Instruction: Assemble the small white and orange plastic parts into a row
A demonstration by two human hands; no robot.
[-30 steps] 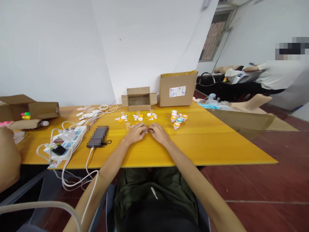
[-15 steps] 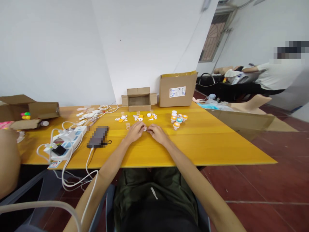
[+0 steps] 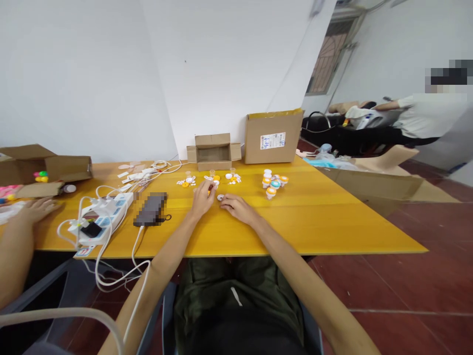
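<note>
Both my forearms reach over the yellow table [image 3: 325,217]. My left hand [image 3: 201,198] stretches forward, its fingertips pinched together at a scatter of small white and orange pieces [image 3: 212,180]; what they hold is too small to name. My right hand [image 3: 236,206] lies on the table with loosely spread fingers. A small white round cap [image 3: 220,197] rests on the table just off its fingertips, between the two hands. A cluster of small jars with orange and teal lids [image 3: 274,181] stands to the right of the hands.
At the back stand a small open cardboard box [image 3: 213,151] and a taller one [image 3: 272,136]. A dark phone [image 3: 150,209], a white power strip [image 3: 105,214] with cables and another box [image 3: 46,169] lie left. Another person's hand [image 3: 36,209] rests at the left edge; a person stands far right.
My hands have separated: the left moved forward toward the small pieces, the right stayed back, and the white cap now lies between them. The other person's hand came onto the table at left.
</note>
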